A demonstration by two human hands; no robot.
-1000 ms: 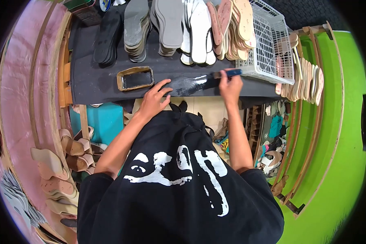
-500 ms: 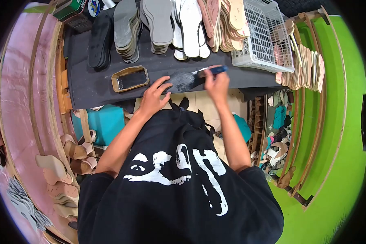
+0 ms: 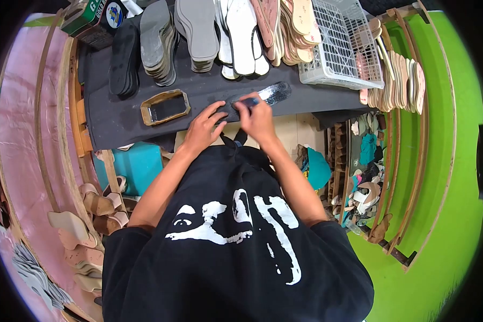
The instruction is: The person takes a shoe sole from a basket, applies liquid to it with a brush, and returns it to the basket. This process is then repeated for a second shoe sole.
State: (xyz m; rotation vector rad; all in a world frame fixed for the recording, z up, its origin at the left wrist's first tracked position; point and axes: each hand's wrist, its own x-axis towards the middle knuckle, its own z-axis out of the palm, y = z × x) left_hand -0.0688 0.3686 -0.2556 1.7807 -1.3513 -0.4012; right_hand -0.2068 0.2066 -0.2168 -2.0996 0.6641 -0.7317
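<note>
A black shoe sole (image 3: 268, 95), wet and shiny, lies flat near the front edge of the dark workbench (image 3: 118, 115). My left hand (image 3: 204, 127) presses down on its left end with spread fingers. My right hand (image 3: 256, 119) grips a blue-handled brush (image 3: 248, 101) and holds it over the sole's left half, close to my left fingers. A shallow tan glue tray (image 3: 165, 106) sits on the bench just left of my left hand.
Stacks of black, grey, white and tan soles (image 3: 198, 32) line the back of the bench. A white plastic basket (image 3: 335, 45) stands at the right. Tan insoles (image 3: 397, 86) lean on green shelving. Finished sandals (image 3: 94, 204) sit on the pink rack left.
My right hand has drawn the brush leftward along the sole, from its right end to beside my left hand. My left hand has stayed pressed on the sole.
</note>
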